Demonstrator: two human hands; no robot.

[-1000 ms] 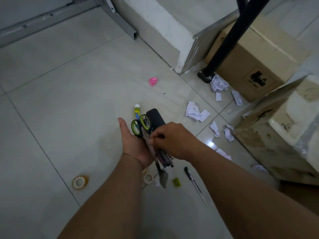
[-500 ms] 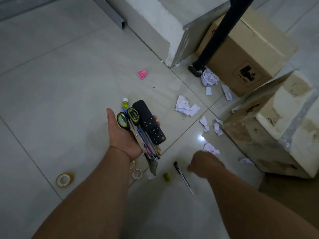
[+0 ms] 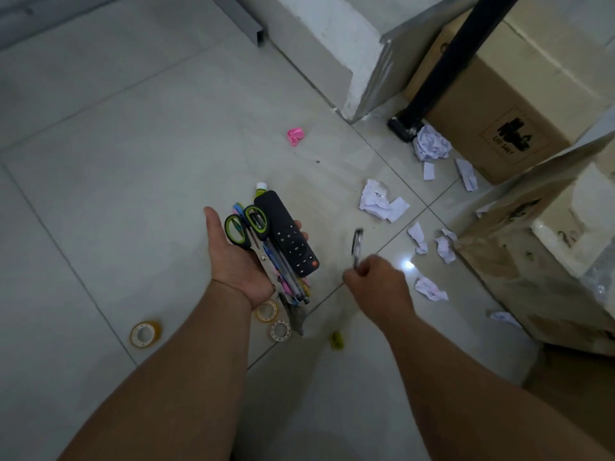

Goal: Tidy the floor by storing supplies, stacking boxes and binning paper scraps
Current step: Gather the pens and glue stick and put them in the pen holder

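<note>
My left hand (image 3: pixel 238 261) lies palm up and cradles a bundle: a black remote (image 3: pixel 288 234), green-handled scissors (image 3: pixel 244 226), several coloured pens (image 3: pixel 289 281) and a glue stick (image 3: pixel 260 190). To its right my right hand (image 3: pixel 377 284) grips a black pen (image 3: pixel 356 246), lifted off the floor and blurred. Crumpled white paper scraps (image 3: pixel 381 201) lie scattered on the tiles toward the boxes. Three tape rolls lie near my left wrist, one at the left (image 3: pixel 144 333) and two under the bundle (image 3: pixel 280 330).
A sealed cardboard box (image 3: pixel 506 94) stands at the back right behind a black pole (image 3: pixel 442 64). A torn box holding white foam (image 3: pixel 545 247) sits at the right. A pink scrap (image 3: pixel 295 135) and a small yellow-green item (image 3: pixel 336 340) lie on the floor.
My right hand left the bundle, reached down to the black pen on the floor and lifted it. The left hand kept holding the bundle.
</note>
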